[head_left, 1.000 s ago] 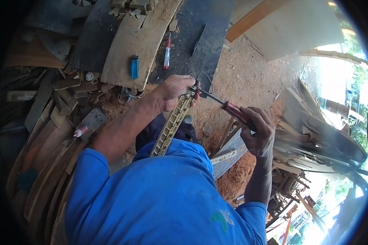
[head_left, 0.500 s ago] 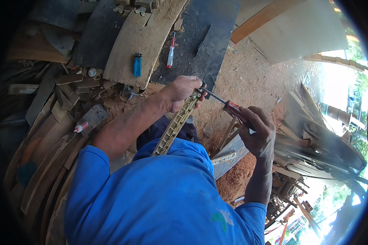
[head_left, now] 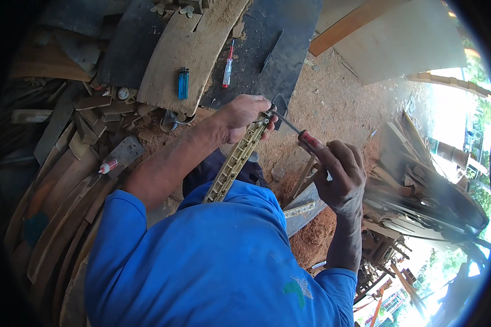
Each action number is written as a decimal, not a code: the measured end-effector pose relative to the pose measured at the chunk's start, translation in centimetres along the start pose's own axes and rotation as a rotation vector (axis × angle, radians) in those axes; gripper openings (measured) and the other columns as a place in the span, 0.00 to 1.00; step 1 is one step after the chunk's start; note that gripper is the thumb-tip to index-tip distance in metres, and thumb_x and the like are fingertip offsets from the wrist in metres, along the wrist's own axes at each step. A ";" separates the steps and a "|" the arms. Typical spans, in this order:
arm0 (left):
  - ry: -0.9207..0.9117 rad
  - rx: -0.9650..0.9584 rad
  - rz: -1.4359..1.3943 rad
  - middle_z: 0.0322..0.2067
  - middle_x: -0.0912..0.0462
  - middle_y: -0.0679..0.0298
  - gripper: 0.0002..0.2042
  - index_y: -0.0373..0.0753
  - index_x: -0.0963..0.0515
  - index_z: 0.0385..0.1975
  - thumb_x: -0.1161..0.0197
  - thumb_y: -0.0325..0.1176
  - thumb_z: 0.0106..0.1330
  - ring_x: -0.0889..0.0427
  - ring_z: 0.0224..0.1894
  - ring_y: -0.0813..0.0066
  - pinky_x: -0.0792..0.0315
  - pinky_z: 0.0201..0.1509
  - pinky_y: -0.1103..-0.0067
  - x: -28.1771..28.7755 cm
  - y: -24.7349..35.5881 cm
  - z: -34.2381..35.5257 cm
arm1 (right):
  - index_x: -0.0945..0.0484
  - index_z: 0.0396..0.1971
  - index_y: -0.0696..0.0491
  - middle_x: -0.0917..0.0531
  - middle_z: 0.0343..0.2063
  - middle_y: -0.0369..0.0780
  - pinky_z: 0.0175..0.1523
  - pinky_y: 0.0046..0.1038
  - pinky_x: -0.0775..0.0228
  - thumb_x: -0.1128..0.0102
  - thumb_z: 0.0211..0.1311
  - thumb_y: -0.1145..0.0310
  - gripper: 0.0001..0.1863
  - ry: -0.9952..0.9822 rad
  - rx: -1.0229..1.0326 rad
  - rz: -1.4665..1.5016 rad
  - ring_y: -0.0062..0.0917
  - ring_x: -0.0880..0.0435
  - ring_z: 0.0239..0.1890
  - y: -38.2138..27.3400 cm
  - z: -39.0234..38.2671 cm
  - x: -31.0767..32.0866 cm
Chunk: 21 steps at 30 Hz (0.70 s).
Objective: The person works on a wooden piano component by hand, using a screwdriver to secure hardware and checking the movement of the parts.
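Note:
My left hand (head_left: 245, 113) is closed around the upper end of a long cream-yellow ribbed strip (head_left: 230, 169), which looks like moulded plastic and slants down to my shirt. A thin dark loop (head_left: 283, 100), perhaps wire, stands out beyond its fingertips. In my right hand (head_left: 341, 175) is a screwdriver (head_left: 309, 139) with a red and dark handle, held by the end between thumb and fingers. Its shaft points up and left, and the tip meets the strip's end beside my left fingers. Exactly what the tip touches is too small to make out.
On the boards ahead lie a blue lighter (head_left: 183, 83), a second screwdriver (head_left: 227, 72) with a clear and red handle, and a thin dark blade-like piece (head_left: 271, 52). Wood offcuts (head_left: 87, 128) are piled at left, a small bottle (head_left: 108, 166) among them. Sawdust (head_left: 313, 231) lies heaped at right.
The fingers of my right hand have shifted and loosened on the screwdriver's handle, showing less of it wrapped. My left hand and the strip have moved only slightly.

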<state>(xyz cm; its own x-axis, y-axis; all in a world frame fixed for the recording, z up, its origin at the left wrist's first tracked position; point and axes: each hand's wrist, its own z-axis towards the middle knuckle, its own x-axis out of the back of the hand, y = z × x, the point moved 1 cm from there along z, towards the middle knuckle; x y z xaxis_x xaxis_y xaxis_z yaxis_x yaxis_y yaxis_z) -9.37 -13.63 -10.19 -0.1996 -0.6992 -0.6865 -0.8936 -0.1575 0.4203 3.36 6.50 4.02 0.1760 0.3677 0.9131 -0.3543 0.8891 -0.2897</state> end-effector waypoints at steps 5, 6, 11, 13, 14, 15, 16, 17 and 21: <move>-0.004 0.001 0.011 0.36 0.21 0.57 0.08 0.34 0.27 0.42 0.50 0.31 0.77 0.17 0.35 0.66 0.18 0.33 0.68 0.0 0.1 -0.2 | 0.17 0.44 0.54 0.17 0.39 0.44 0.41 0.35 0.22 0.38 0.36 0.85 0.27 0.036 -0.067 0.078 0.38 0.16 0.38 0.7 -0.9 0.0; -0.003 -0.001 0.021 0.36 0.22 0.57 0.08 0.34 0.27 0.42 0.51 0.31 0.77 0.17 0.35 0.67 0.18 0.33 0.68 -0.1 0.1 0.0 | 0.17 0.44 0.55 0.17 0.39 0.44 0.41 0.35 0.22 0.38 0.36 0.85 0.27 0.032 -0.066 0.078 0.38 0.16 0.38 0.8 -1.0 -0.1; -0.026 -0.003 0.028 0.36 0.22 0.58 0.08 0.33 0.27 0.42 0.51 0.31 0.77 0.17 0.35 0.67 0.18 0.33 0.68 0.2 -0.2 0.4 | 0.17 0.44 0.55 0.17 0.39 0.44 0.41 0.35 0.22 0.38 0.35 0.85 0.27 0.042 -0.074 0.095 0.38 0.16 0.38 0.7 -1.0 -0.2; -0.026 -0.016 0.028 0.36 0.22 0.58 0.09 0.33 0.26 0.43 0.51 0.31 0.77 0.17 0.35 0.67 0.18 0.33 0.68 0.2 -0.2 0.4 | 0.17 0.44 0.55 0.17 0.39 0.45 0.41 0.35 0.22 0.38 0.35 0.85 0.27 0.019 -0.069 0.105 0.38 0.16 0.38 0.9 -1.1 -0.3; -0.027 -0.015 0.028 0.36 0.22 0.58 0.09 0.33 0.26 0.43 0.51 0.31 0.77 0.17 0.35 0.67 0.18 0.33 0.68 0.1 -0.2 0.4 | 0.17 0.44 0.55 0.17 0.39 0.45 0.41 0.35 0.22 0.38 0.35 0.85 0.27 0.019 -0.070 0.104 0.38 0.16 0.38 0.8 -1.0 -0.3; -0.028 -0.016 0.037 0.36 0.22 0.58 0.09 0.33 0.26 0.43 0.51 0.31 0.77 0.17 0.35 0.67 0.18 0.33 0.68 0.0 0.0 0.4 | 0.17 0.44 0.55 0.17 0.38 0.43 0.41 0.35 0.23 0.38 0.34 0.85 0.28 0.032 -0.076 0.109 0.37 0.17 0.37 0.8 -0.9 -0.4; -0.030 -0.017 0.047 0.36 0.22 0.58 0.09 0.33 0.26 0.43 0.51 0.31 0.77 0.17 0.35 0.66 0.18 0.33 0.68 -0.1 0.0 0.3 | 0.17 0.44 0.54 0.18 0.37 0.41 0.40 0.35 0.24 0.38 0.33 0.86 0.29 0.045 -0.081 0.114 0.36 0.18 0.36 0.7 -0.9 -0.5; -0.028 -0.016 0.047 0.36 0.22 0.58 0.09 0.33 0.26 0.43 0.51 0.31 0.77 0.17 0.35 0.66 0.18 0.33 0.68 -0.1 0.1 0.2 | 0.17 0.44 0.54 0.18 0.37 0.41 0.40 0.35 0.24 0.38 0.33 0.86 0.29 0.045 -0.082 0.116 0.36 0.18 0.36 0.7 -0.9 -0.6; -0.017 -0.016 0.030 0.36 0.22 0.57 0.08 0.33 0.26 0.42 0.52 0.30 0.77 0.17 0.35 0.66 0.18 0.33 0.68 0.2 -0.2 0.4 | 0.17 0.44 0.55 0.17 0.39 0.45 0.41 0.35 0.22 0.37 0.34 0.85 0.28 0.045 -0.077 0.116 0.38 0.16 0.37 0.6 -1.2 -0.3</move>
<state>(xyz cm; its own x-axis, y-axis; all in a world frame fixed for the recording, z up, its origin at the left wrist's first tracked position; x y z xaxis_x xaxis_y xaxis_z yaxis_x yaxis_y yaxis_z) -9.41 -13.48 -10.62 -0.2331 -0.6922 -0.6830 -0.8806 -0.1478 0.4503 4.16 7.29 3.24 0.1797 0.4798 0.8588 -0.3033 0.8575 -0.4156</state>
